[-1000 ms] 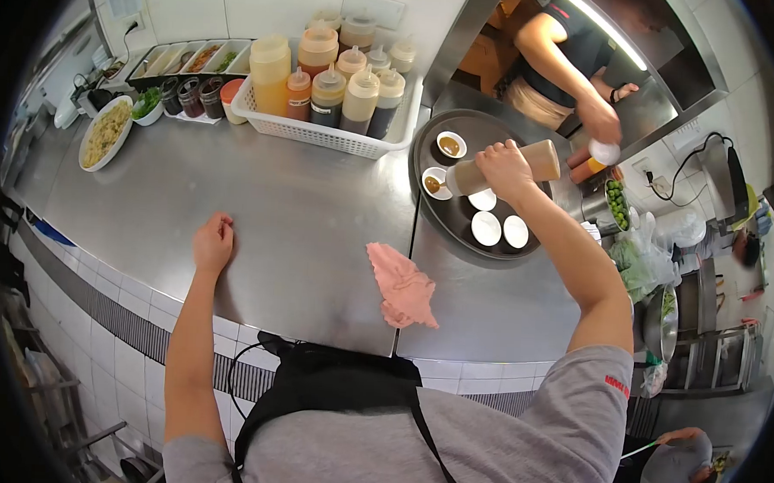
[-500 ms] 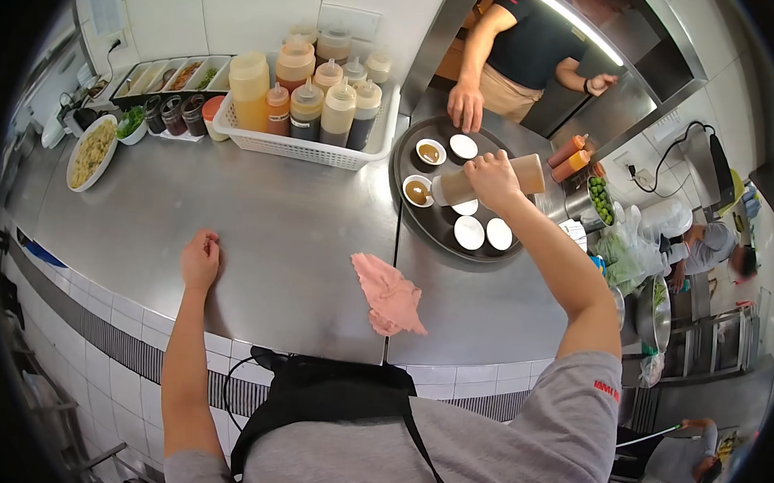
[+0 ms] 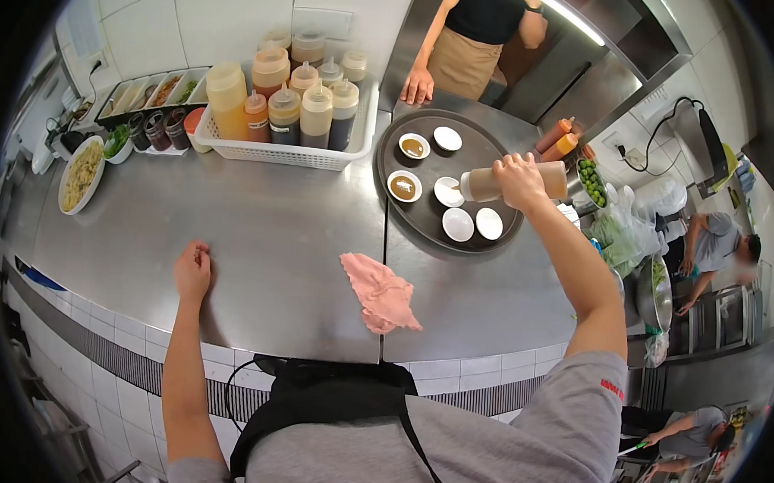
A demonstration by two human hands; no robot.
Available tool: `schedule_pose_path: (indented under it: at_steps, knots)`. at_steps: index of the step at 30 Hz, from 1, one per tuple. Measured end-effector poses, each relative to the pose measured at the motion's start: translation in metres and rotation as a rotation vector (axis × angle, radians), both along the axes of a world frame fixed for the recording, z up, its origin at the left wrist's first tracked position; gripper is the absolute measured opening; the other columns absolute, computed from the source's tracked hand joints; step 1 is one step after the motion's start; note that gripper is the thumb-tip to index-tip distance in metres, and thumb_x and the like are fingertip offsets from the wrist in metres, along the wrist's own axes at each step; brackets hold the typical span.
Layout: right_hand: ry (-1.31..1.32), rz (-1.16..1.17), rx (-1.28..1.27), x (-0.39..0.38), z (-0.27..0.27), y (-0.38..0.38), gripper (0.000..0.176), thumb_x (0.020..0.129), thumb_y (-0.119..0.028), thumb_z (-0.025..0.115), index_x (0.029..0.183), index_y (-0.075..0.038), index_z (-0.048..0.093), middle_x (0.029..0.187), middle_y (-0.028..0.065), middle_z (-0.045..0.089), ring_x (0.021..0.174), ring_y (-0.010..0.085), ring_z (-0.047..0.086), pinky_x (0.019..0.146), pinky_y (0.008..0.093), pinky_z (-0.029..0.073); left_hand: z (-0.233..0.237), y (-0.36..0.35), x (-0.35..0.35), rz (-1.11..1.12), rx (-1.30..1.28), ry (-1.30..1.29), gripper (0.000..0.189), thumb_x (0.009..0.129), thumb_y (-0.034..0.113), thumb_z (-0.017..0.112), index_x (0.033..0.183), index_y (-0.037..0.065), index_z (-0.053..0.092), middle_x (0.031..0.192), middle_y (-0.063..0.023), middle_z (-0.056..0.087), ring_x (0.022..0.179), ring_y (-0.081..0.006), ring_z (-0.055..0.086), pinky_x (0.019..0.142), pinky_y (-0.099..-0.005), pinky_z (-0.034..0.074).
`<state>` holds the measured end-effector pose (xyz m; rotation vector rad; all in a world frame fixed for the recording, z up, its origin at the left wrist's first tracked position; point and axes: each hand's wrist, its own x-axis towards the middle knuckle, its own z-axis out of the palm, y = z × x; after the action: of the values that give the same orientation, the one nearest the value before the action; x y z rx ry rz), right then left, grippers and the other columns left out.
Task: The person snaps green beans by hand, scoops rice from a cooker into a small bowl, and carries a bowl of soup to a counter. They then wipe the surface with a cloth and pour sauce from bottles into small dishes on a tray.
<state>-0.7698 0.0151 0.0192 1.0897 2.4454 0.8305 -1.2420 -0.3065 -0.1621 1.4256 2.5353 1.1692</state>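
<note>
My right hand [image 3: 521,180] is wrapped round a squeeze bottle [image 3: 549,179] of brown sauce, tipped on its side. Its nozzle points into a small white cup [image 3: 448,192] on the round dark tray [image 3: 405,216]. Brown sauce lies in two other cups, the left one [image 3: 404,186] and the upper left one [image 3: 414,146]. No sauce shows in the upper cup [image 3: 448,139] or in the two front cups, one left [image 3: 458,225] and one right [image 3: 489,223]. My left hand [image 3: 193,270] rests on the steel counter, fingers curled in, with nothing visible in it.
A pink cloth [image 3: 379,293] lies before the tray. Back left stands a white basket [image 3: 278,155] of squeeze bottles, beside an oval dish [image 3: 82,176] of food. Two sauce bottles [image 3: 557,141] stand beyond the tray. Across the pass, another person's hand [image 3: 418,86] touches the counter.
My right hand has shifted the bottle from the left cup to the middle one. The other person's hand has moved off the tray area to the left. My left hand stays put.
</note>
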Motion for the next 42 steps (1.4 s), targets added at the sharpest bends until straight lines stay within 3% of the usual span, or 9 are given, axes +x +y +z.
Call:
schedule_pose_path:
  at_steps: [5, 8, 14, 21, 24, 27, 30, 37, 42]
  knots:
    - [-0.051, -0.001, -0.022, -0.004, -0.006, -0.001, 0.016, 0.073, -0.012, 0.056, 0.088, -0.009, 0.06, 0.088, 0.0066, 0.062, 0.09, 0.0197, 0.057, 0.085, 0.0364, 0.036, 0.0, -0.002, -0.003, -0.001, -0.011, 0.026, 0.007, 0.077, 0.005, 0.05, 0.08, 0.005, 0.055, 0.059, -0.0088, 0.055, 0.05, -0.0204, 0.052, 0.049, -0.0312, 0.04]
    - [-0.062, -0.014, -0.02, -0.001, -0.007, 0.001, 0.021, 0.066, -0.009, 0.061, 0.087, -0.01, 0.06, 0.086, 0.0063, 0.062, 0.088, 0.0197, 0.058, 0.085, 0.0351, 0.037, 0.0, -0.001, -0.001, -0.015, 0.032, 0.008, 0.007, 0.076, 0.005, 0.05, 0.08, 0.005, 0.056, 0.058, -0.0086, 0.055, 0.05, -0.0197, 0.052, 0.048, -0.031, 0.04]
    - [-0.079, 0.001, 0.01, 0.004, -0.003, -0.002, 0.01, 0.072, -0.012, 0.056, 0.08, -0.011, 0.062, 0.079, 0.0058, 0.064, 0.079, 0.019, 0.061, 0.078, 0.031, 0.039, 0.0, -0.001, 0.001, -0.004, 0.028, 0.01, 0.007, 0.076, 0.005, 0.05, 0.08, 0.005, 0.056, 0.057, -0.0084, 0.054, 0.049, -0.0191, 0.051, 0.047, -0.0306, 0.04]
    - [-0.028, -0.079, -0.057, 0.007, -0.008, 0.001, 0.016, 0.067, -0.007, 0.06, 0.082, -0.01, 0.062, 0.081, 0.0076, 0.063, 0.083, 0.0206, 0.06, 0.08, 0.0321, 0.039, -0.005, -0.002, -0.003, 0.0, 0.024, 0.028, 0.007, 0.077, 0.005, 0.05, 0.08, 0.005, 0.056, 0.057, -0.0084, 0.054, 0.048, -0.0191, 0.051, 0.047, -0.0305, 0.039]
    - [-0.04, -0.048, -0.001, 0.015, -0.01, 0.001, 0.017, 0.066, -0.013, 0.064, 0.083, -0.011, 0.062, 0.082, 0.006, 0.064, 0.084, 0.0185, 0.06, 0.078, 0.0345, 0.039, -0.006, -0.001, -0.003, -0.009, 0.061, 0.049, 0.006, 0.076, 0.005, 0.05, 0.079, 0.005, 0.056, 0.055, -0.0078, 0.052, 0.047, -0.0189, 0.05, 0.046, -0.0304, 0.039]
    - [0.068, -0.067, -0.06, 0.022, -0.001, -0.006, 0.034, 0.057, -0.021, 0.072, 0.087, -0.01, 0.06, 0.086, 0.0062, 0.062, 0.09, 0.0204, 0.058, 0.079, 0.04, 0.038, -0.006, -0.001, -0.004, 0.0, 0.071, 0.051, 0.005, 0.076, 0.005, 0.051, 0.078, 0.005, 0.056, 0.053, -0.007, 0.051, 0.046, -0.0186, 0.049, 0.046, -0.0309, 0.038]
    - [0.323, -0.278, -0.269, 0.026, 0.005, -0.012, 0.055, 0.049, -0.029, 0.076, 0.095, -0.007, 0.057, 0.094, 0.0117, 0.061, 0.094, 0.0274, 0.056, 0.079, 0.044, 0.04, 0.0, -0.001, -0.002, 0.006, 0.061, 0.094, 0.005, 0.075, 0.005, 0.052, 0.077, 0.005, 0.056, 0.051, -0.0065, 0.049, 0.044, -0.0185, 0.047, 0.045, -0.0311, 0.037]
    - [0.807, -0.301, -0.451, 0.021, -0.008, -0.003, 0.057, 0.05, -0.026, 0.077, 0.099, -0.002, 0.057, 0.089, 0.0185, 0.062, 0.085, 0.0315, 0.059, 0.074, 0.0364, 0.046, -0.011, -0.002, -0.007, 0.002, 0.066, 0.062, 0.005, 0.074, 0.005, 0.052, 0.076, 0.006, 0.057, 0.051, -0.0069, 0.05, 0.044, -0.0202, 0.048, 0.044, -0.0326, 0.037]
    - [0.897, -0.249, -0.44, -0.003, -0.018, 0.01, 0.059, 0.049, -0.029, 0.078, 0.097, -0.003, 0.057, 0.089, 0.019, 0.062, 0.087, 0.0311, 0.059, 0.077, 0.0364, 0.046, -0.001, -0.001, -0.004, 0.035, 0.013, 0.011, 0.006, 0.074, 0.007, 0.053, 0.077, 0.007, 0.057, 0.056, -0.0084, 0.055, 0.051, -0.0228, 0.055, 0.049, -0.0344, 0.042]
